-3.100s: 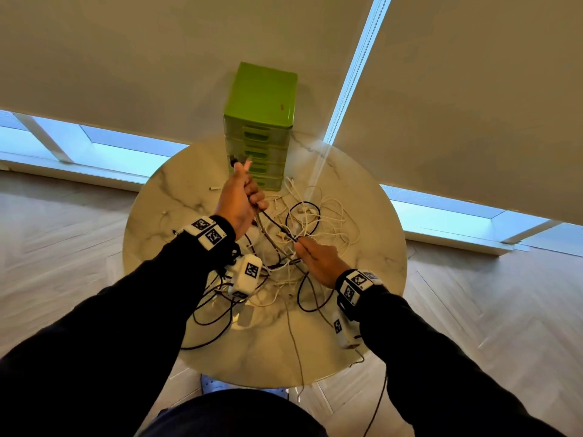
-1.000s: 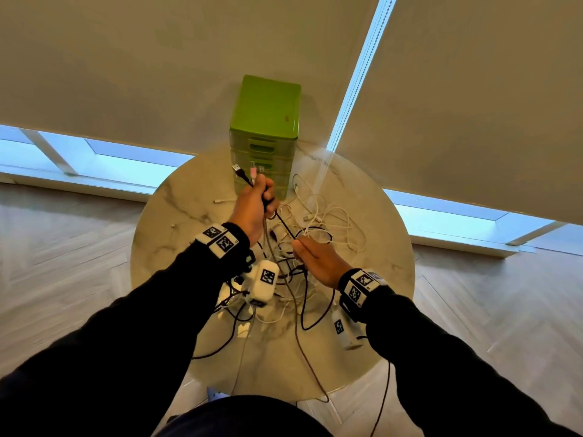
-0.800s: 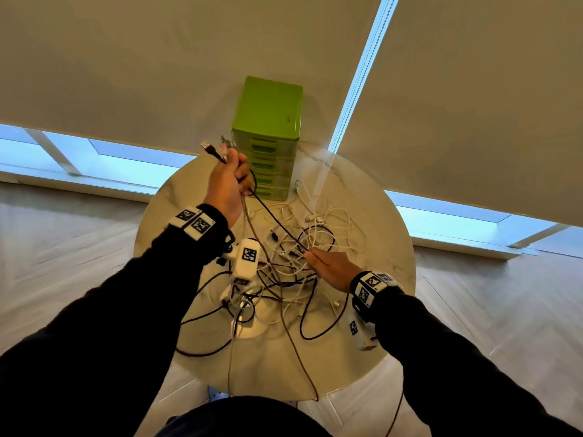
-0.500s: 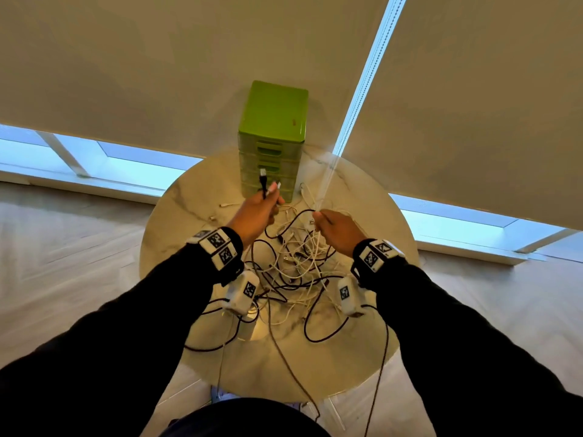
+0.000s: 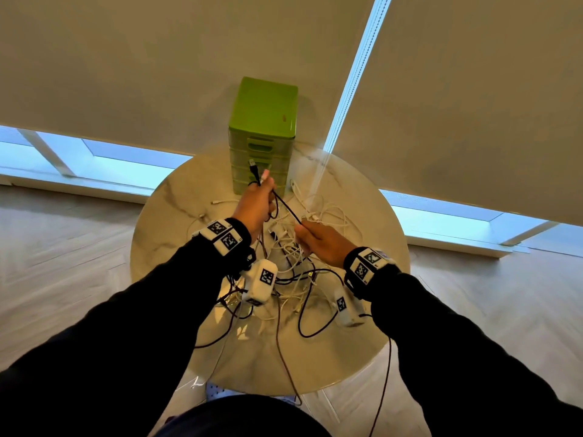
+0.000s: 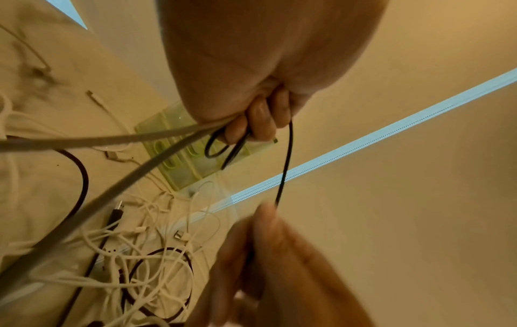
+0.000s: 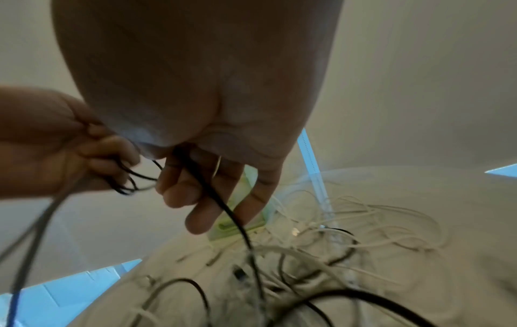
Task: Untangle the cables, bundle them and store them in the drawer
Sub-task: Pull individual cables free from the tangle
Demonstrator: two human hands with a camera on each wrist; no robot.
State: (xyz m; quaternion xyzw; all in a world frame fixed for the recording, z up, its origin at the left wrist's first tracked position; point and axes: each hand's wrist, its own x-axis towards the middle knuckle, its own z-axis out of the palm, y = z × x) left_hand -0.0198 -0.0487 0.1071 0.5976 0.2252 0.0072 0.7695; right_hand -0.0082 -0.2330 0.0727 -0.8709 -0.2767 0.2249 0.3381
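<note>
The left hand (image 5: 256,205) is closed around small loops of the black cable (image 5: 285,207), plug end up. From it the cable runs down and to the right into the pinching right hand (image 5: 321,242), then below that hand into the tangle (image 5: 318,228) on the worktop (image 5: 176,216).

A drawer unit (image 5: 263,134) stands at the far edge of a round table (image 5: 176,216), against the window blinds (image 5: 126,58). A tangle of cables (image 5: 315,228) lies on the table before the unit. Both hands, left hand (image 5: 255,206) and right hand (image 5: 321,241), hang above that tangle, the left nearer the unit.
</note>
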